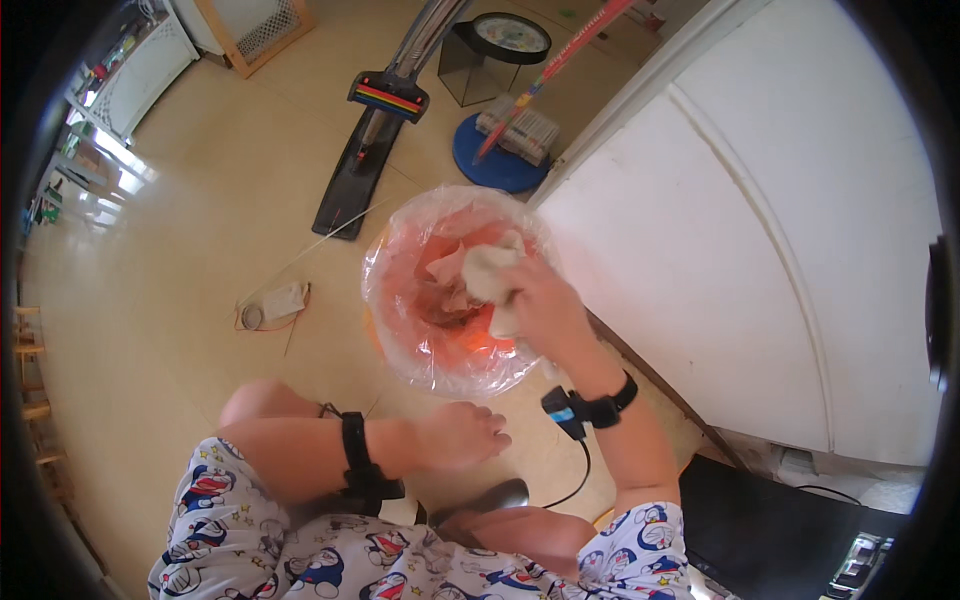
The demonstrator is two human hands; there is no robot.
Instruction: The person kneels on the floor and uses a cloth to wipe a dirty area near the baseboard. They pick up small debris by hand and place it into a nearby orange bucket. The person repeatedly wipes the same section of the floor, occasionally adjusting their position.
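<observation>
An orange bin with a clear plastic liner (385, 265) stands on the floor in front of me. Crumpled, pinkish-looking paper (447, 268) lies inside it. Over the bin's right side, my right hand (548, 308) is closed on a pale, crumpled cloth (490, 275), which hangs down into the opening. My left hand (465, 435) is held just in front of the bin's near rim, apart from it. Its fingers are curled in, and nothing shows in them; the palm side is hidden. Both wrists wear black straps.
Beyond the bin, a flat mop (350, 180) lies on the floor. A blue round base (475, 160) carries a grey bundle (525, 133) beside a red pole (560, 62). A white panel (700, 240) borders the right. A small white item (287, 300) with wire lies left.
</observation>
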